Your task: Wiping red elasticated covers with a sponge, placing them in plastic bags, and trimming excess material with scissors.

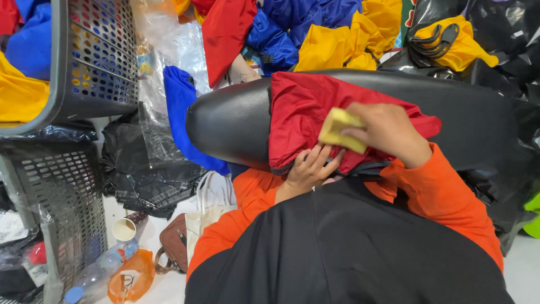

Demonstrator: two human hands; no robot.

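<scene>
Orange sleeves are reaching from the near edge toward a black padded board [225,121]. On it a red garment [306,107] is lying; the left hand [308,170] is pinching its near hem, the right hand [388,132] is gripping a yellow sponge [339,128] against it.

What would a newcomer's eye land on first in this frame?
Probably the red fabric draped over the black padded surface at centre, with the right hand pressing a yellow sponge onto it and the left hand gripping its lower edge. Next, the heap of red, blue and yellow garments along the top, and the grey perforated basket at upper left.
</scene>
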